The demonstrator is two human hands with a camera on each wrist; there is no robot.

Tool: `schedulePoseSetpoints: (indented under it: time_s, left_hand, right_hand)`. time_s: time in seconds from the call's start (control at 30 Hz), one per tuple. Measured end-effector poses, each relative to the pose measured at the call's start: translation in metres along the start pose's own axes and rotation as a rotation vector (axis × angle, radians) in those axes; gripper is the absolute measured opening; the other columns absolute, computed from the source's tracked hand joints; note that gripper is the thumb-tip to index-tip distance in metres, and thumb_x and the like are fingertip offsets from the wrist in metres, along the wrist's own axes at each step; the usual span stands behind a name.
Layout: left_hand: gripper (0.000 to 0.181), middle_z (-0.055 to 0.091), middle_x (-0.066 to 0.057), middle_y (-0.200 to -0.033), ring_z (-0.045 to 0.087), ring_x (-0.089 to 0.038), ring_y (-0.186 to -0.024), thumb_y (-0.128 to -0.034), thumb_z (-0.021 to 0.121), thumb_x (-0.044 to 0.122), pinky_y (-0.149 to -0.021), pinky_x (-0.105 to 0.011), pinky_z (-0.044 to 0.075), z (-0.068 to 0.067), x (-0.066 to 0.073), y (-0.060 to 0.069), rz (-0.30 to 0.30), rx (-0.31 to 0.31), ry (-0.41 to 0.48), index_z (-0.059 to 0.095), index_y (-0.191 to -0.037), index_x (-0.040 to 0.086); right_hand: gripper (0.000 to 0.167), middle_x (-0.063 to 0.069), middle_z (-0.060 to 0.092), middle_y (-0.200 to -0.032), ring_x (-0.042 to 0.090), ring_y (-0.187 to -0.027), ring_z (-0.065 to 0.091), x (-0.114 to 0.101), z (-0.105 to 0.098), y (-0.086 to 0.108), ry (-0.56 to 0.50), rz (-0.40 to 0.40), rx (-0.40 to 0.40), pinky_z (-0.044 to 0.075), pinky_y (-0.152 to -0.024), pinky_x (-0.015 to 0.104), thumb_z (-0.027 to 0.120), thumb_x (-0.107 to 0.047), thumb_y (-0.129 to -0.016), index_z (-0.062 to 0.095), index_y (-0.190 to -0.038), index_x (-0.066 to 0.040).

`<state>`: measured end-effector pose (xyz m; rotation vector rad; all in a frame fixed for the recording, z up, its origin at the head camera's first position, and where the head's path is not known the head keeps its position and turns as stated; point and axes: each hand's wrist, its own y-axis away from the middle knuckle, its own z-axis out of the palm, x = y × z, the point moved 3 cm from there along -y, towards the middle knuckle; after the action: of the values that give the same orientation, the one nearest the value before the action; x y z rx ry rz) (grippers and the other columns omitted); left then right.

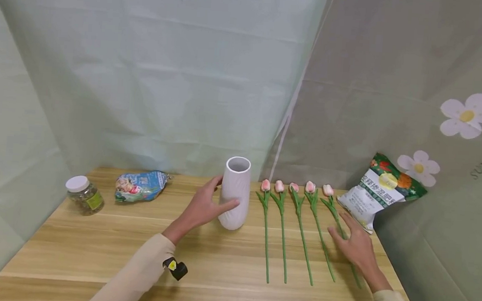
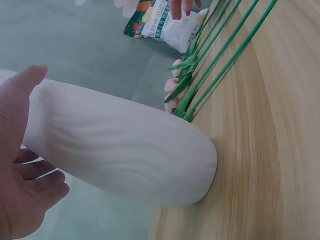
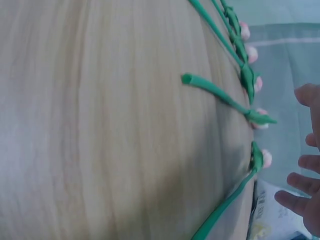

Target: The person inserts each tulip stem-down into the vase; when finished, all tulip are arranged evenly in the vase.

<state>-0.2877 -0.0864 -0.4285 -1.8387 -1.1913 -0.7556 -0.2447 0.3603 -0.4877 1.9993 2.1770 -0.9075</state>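
Here, vase (image 1: 238, 185) by left hand (image 1: 205, 206), filled jar (image 1: 85, 199)

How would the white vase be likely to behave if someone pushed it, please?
The vase may tip if pushed high up, since it stands tall and curves in at its base. If it fell, it would probably roll, as its body is round. Its rippled surface might make it somewhat less slippery.

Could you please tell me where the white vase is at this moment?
In the head view, the white vase stands upright near mid-picture on the wooden table, with the left hand at its left side and the tulips to its right.
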Motion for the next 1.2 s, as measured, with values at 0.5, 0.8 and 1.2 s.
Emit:
schedulePoseSetpoints:
  time_s: [0.5, 0.8, 1.2]
  left_hand:
    - [0.082, 0.057, -0.016, -0.142, 0.056, -0.032, -0.131, -0.087, 0.082, 0.041, -0.109, -0.052, 0.047, 0.003, -0.001, -0.004, -0.036, -0.011, 0.082, 0.043, -0.15, 0.007]
    - [0.083, 0.056, -0.015, -0.143, 0.055, -0.032, -0.132, -0.0877, 0.081, 0.044, -0.11, -0.052, 0.046, 0.003, -0.002, -0.004, -0.045, -0.033, 0.076, 0.042, -0.151, 0.007]
    - [0.084, 0.057, -0.014, -0.142, 0.056, -0.03, -0.131, -0.0865, 0.082, 0.045, -0.109, -0.049, 0.048, 0.002, -0.001, -0.004, -0.039, -0.035, 0.064, 0.042, -0.151, 0.008]
  right_hand:
    - [0.062, 0.035, 0.059, -0.133, 0.05, -0.113, 0.064, 0.034, 0.007, -0.004, -0.096, 0.173, -0.105, 0.057, -0.086, 0.059, 0.071, -0.039, -0.097, 0.057, -0.14, 0.003]
    - [0.053, 0.028, 0.068, -0.122, 0.044, -0.105, 0.069, 0.045, 0.01, -0.004, -0.131, 0.188, -0.11, 0.058, -0.084, 0.055, 0.072, -0.034, -0.097, 0.064, -0.133, 0.004]
    - [0.044, 0.018, 0.075, -0.104, 0.035, -0.094, 0.072, 0.051, 0.018, -0.003, -0.076, 0.188, -0.106, 0.056, -0.081, 0.053, 0.074, -0.028, -0.096, 0.07, -0.125, 0.004]
